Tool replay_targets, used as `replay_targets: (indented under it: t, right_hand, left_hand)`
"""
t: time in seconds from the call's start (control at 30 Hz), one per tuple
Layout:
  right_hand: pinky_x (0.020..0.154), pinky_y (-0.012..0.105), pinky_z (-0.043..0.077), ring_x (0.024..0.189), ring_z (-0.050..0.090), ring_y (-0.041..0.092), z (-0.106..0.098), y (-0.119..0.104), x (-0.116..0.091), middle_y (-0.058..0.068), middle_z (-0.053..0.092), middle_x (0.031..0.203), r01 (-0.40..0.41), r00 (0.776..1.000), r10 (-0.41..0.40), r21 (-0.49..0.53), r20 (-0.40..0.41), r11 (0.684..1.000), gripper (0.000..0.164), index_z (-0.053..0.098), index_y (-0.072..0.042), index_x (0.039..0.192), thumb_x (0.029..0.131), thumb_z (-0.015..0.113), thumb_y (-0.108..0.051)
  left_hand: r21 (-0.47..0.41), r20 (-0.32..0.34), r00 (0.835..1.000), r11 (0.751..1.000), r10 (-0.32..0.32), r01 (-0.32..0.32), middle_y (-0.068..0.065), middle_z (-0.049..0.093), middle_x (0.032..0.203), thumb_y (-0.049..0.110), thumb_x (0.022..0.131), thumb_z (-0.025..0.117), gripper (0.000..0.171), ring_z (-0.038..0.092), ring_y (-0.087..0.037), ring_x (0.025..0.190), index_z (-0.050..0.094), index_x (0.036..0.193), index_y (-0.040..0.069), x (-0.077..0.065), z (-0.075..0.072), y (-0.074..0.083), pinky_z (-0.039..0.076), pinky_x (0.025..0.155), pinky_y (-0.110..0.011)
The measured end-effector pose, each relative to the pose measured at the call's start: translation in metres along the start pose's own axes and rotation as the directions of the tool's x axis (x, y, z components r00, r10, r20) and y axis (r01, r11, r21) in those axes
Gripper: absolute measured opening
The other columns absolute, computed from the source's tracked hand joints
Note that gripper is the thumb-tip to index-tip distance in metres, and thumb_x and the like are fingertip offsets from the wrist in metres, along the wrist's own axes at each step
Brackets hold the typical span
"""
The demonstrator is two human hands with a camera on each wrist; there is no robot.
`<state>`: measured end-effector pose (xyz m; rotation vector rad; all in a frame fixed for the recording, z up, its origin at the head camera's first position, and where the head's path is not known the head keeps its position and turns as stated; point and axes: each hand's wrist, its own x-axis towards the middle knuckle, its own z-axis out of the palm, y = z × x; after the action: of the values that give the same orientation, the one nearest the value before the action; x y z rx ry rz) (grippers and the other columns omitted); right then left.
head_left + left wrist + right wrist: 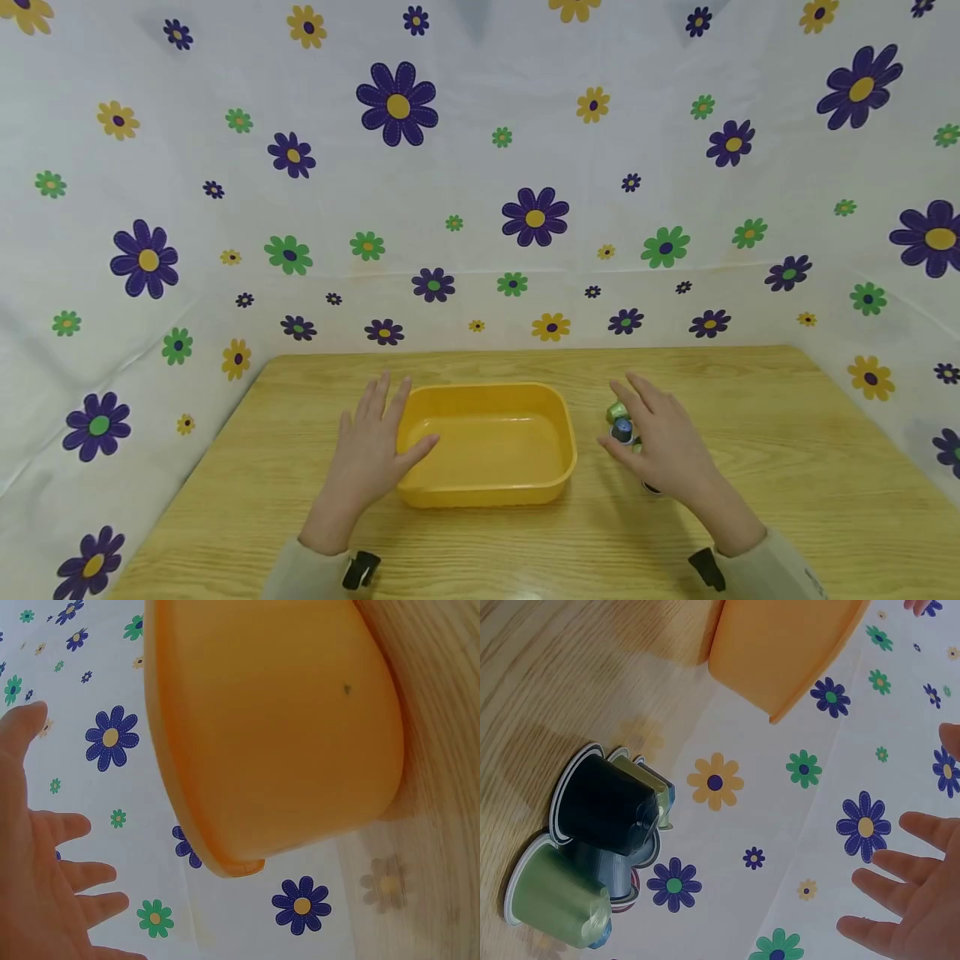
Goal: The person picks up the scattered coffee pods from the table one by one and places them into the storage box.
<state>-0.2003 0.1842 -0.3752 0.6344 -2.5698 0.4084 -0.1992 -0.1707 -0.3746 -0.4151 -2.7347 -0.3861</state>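
A yellow rectangular tub (487, 487) stands on the wooden table, its inside bare in the head view. My left hand (367, 454) hovers at its left end, fingers spread and holding nothing; the left wrist view shows the tub's outer wall (292, 727) beside that hand. Over to the right, my right hand (663, 442) is held above a small cluster of coffee capsules, fingers apart and grasping nothing. In the right wrist view a black capsule (607, 802) and a green capsule (559, 892) sit in front, with several more partly hidden behind them. The head view shows a blue capsule (622, 430) by the right thumb.
The wooden table (510, 550) reaches back to a white cloth (465, 175) printed with purple, green and yellow flowers. That cloth also hangs along the left and right sides. A gap of bare wood lies between tub and capsules.
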Motion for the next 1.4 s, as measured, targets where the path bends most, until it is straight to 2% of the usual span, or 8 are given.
replay_targets:
  t: [0.2,0.4,0.6,0.83,1.1,1.4]
  right_hand:
    - [0.086,0.054,0.036,0.106,0.046,0.039,0.0008,0.0002,0.0004,0.023,0.044,0.124,0.045,0.994,-0.043,0.021,-0.097,0.999,0.057,0.050,0.002,0.121,0.076,0.067,-0.029]
    - [0.083,0.052,0.039,0.103,0.049,0.037,0.0004,0.0010,0.0014,0.023,0.048,0.121,0.057,0.989,-0.053,0.026,-0.136,0.998,0.053,0.054,0.002,0.117,0.075,0.068,-0.027]
    - [0.081,0.050,0.042,0.100,0.052,0.037,0.0013,0.0029,0.0011,0.022,0.052,0.117,0.067,0.985,-0.059,0.043,-0.163,0.997,0.050,0.056,0.003,0.114,0.074,0.069,-0.025]
    - [0.076,0.047,0.046,0.093,0.055,0.035,0.0021,0.0028,0.0008,0.021,0.055,0.110,0.081,0.980,-0.071,0.048,-0.186,0.996,0.046,0.056,0.005,0.110,0.073,0.070,-0.020]
    - [0.071,0.042,0.048,0.087,0.057,0.029,0.0024,0.0034,-0.0004,0.017,0.058,0.102,0.078,0.982,-0.067,0.053,-0.179,0.996,0.040,0.058,0.004,0.106,0.073,0.069,-0.017]
    - [0.064,0.038,0.049,0.080,0.058,0.026,0.0032,0.0059,-0.0028,0.013,0.060,0.095,0.076,0.983,-0.067,0.048,-0.173,0.996,0.035,0.060,0.001,0.100,0.073,0.070,-0.018]
  left_hand:
    - [0.001,-0.072,0.997,0.999,0.032,-0.032,-0.022,0.025,0.139,0.046,0.082,0.056,0.070,0.023,-0.038,0.126,0.036,0.134,0.004,0.0005,-0.0004,0.0008,0.022,0.091,-0.064]
    - [0.009,-0.139,0.988,0.998,0.069,-0.069,-0.023,0.033,0.135,0.042,0.081,0.059,0.065,0.031,-0.038,0.122,0.042,0.130,0.002,0.0012,0.0001,-0.0002,0.028,0.091,-0.059]
    - [0.006,-0.180,0.979,0.995,0.100,-0.101,-0.024,0.038,0.131,0.037,0.081,0.061,0.059,0.039,-0.038,0.116,0.048,0.125,0.000,0.0020,0.0000,0.0001,0.034,0.088,-0.056]
    - [0.012,-0.274,0.950,0.988,0.149,-0.151,-0.025,0.047,0.122,0.028,0.077,0.067,0.049,0.050,-0.039,0.104,0.056,0.114,-0.002,0.0033,0.0022,-0.0034,0.042,0.081,-0.051]
    - [0.012,-0.281,0.949,0.990,0.140,-0.142,-0.022,0.056,0.111,0.024,0.076,0.068,0.039,0.056,-0.035,0.095,0.061,0.102,-0.004,0.0012,0.0013,-0.0018,0.047,0.077,-0.044]
    - [0.025,-0.241,0.961,0.991,0.134,-0.132,-0.016,0.060,0.102,0.024,0.077,0.066,0.034,0.060,-0.028,0.084,0.063,0.097,-0.003,-0.0005,0.0055,-0.0034,0.050,0.068,-0.036]
